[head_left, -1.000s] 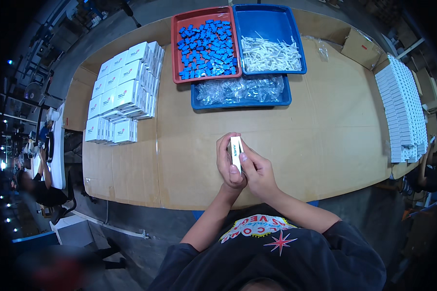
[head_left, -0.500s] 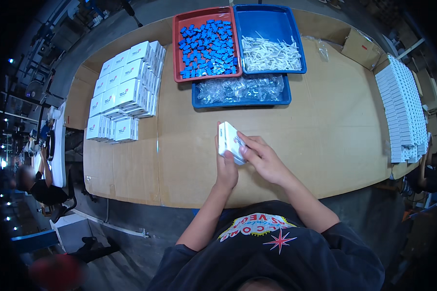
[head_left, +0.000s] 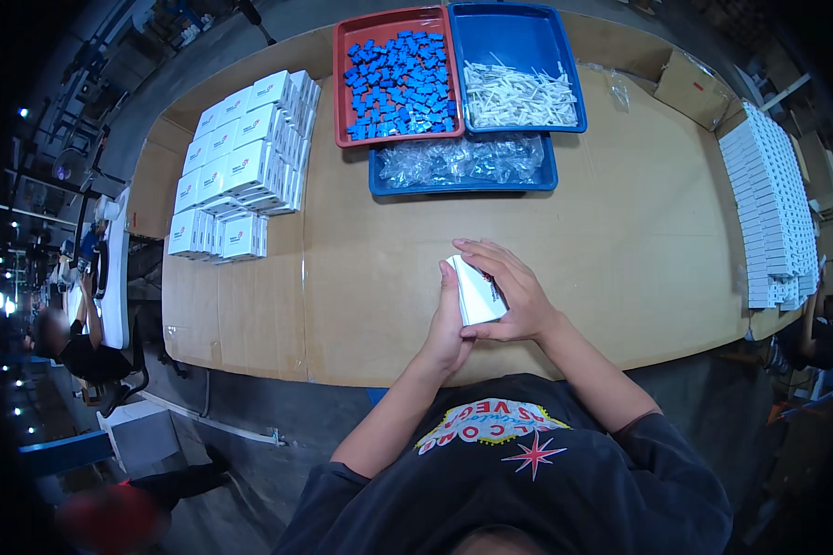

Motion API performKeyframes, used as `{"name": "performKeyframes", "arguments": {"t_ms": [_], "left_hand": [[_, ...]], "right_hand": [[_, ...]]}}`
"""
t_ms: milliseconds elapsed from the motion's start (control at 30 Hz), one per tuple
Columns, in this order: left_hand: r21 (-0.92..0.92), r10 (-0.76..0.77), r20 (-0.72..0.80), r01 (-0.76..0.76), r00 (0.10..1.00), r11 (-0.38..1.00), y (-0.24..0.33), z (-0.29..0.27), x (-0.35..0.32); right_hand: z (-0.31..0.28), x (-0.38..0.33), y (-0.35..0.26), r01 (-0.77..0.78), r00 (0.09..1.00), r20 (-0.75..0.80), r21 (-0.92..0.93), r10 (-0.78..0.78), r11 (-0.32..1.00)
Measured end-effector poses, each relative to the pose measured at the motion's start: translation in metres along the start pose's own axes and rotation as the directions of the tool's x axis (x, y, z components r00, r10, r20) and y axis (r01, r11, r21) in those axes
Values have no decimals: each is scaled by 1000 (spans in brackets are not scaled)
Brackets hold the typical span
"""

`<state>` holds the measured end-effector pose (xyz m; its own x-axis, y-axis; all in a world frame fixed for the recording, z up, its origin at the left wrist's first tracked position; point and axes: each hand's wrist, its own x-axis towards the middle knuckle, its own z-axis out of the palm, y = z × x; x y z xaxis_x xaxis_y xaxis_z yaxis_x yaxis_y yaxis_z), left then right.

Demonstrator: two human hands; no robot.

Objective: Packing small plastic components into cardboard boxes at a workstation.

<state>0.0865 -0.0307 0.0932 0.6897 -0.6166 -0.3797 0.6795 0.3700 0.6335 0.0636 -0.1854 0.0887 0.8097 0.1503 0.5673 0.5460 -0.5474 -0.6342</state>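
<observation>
Between my two hands is a small white box (head_left: 475,294) with dark print on one face, held over the near middle of the cardboard-covered table (head_left: 379,287). My left hand (head_left: 448,322) grips its left side, thumb up along the edge. Over its far end and right side my right hand (head_left: 516,294) is wrapped, fingers bent and thumb across the near end. My fingers cover parts of the box, and its underside is hidden.
Similar white boxes (head_left: 227,166) are stacked at the left. At the back stand a red tray (head_left: 340,92) of blue pieces, a blue tray (head_left: 514,37) of white sticks and another blue tray (head_left: 463,189) of clear plastic bags. More white boxes (head_left: 759,213) line the right edge.
The box has moved slightly nearer and to the right, and has turned in my hands. My right hand has shifted from its near face to wrap its far end and right side.
</observation>
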Motion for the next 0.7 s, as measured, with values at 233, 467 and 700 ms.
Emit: {"name": "performKeyframes", "arguments": {"t_ms": [233,467,700], "left_hand": [[8,-8,37,8,999,1000,-3,-6,-3],[18,-62,-8,62,998,998,-1,-10,5],[23,-119,-100,121,988,992,-2,-9,8]], "right_hand": [[7,-3,-2,65,992,-108,-6,-65,998],[19,-11,6,14,983,-182,85,2,996],[29,-24,9,-131,957,-220,259,190,957]]}}
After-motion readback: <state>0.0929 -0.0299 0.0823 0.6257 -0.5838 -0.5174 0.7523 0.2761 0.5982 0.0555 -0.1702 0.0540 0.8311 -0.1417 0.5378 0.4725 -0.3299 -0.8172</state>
